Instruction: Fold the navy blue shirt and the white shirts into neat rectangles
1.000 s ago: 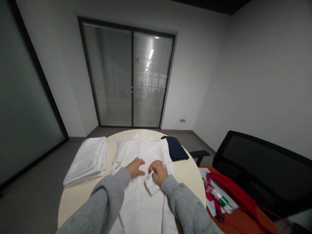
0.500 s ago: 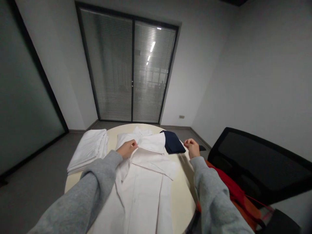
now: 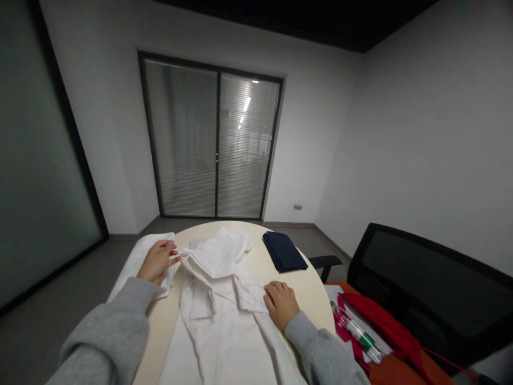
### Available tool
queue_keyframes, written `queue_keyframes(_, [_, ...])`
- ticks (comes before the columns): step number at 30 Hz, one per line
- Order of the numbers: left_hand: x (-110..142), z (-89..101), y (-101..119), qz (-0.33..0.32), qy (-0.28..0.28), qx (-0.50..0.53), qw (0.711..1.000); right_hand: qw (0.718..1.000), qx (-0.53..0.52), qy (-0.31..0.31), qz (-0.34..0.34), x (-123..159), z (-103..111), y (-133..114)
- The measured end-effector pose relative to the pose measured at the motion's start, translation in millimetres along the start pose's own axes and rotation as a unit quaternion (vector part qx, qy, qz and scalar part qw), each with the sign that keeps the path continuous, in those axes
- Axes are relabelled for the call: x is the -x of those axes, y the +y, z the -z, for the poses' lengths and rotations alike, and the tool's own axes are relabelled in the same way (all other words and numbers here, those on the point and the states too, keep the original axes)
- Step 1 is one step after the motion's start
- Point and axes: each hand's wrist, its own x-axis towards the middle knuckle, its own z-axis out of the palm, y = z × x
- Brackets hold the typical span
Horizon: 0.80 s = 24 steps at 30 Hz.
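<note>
A white button-front shirt lies along the table, its upper part folded into loose layers. My left hand is at the far left corner of those layers, fingers apart and slightly bent, close to the fabric edge; whether they touch it I cannot make out. On the right, my right hand rests low with its fingers laid over the end of a white sleeve. Behind my left hand is a stack of folded white cloth, partly hidden.
A folded navy cloth lies at the right edge of the round cream table. To the right stands a black mesh chair, with a red cloth and a plastic bottle on its orange seat. Blinds-covered glass doors are beyond.
My left hand has moved left from the shirt's middle to its left corner. The right hand has come down and inward onto the sleeve. The shirt's upper layers have shifted, and the view has tilted up.
</note>
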Motion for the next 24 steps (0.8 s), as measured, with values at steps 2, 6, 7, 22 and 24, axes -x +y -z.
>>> queue_keyframes(2, [10.6, 0.7, -9.7, 0.024, -0.065, -0.081, 0.994, 1.0, 0.002, 0.0, -0.002, -3.7, -0.1, 2.7])
queue_keyframes(6, [26.7, -11.9, -44.2, 0.012, -0.144, -0.28, 0.949, 1.0, 0.001, -0.003, -0.002, -4.0, -0.5, 5.2])
queue_keyframes(7, [27.0, -15.0, -52.5, -0.019, -0.145, -0.312, 0.939, 1.0, -0.003, -0.004, -0.002, -3.2, -0.9, 6.1])
queue_keyframes(22, [50.4, -175.8, 28.7, -0.509, -0.369, -0.395, 0.669, 0.991, -0.123, 0.043, 0.005, -10.5, -7.3, 12.9])
queue_keyframes(24, [91.0, -196.4, 30.5, -0.555, -0.47, -0.347, 0.592, 0.983, -0.15, 0.107, 0.002, -22.3, -4.4, 13.2])
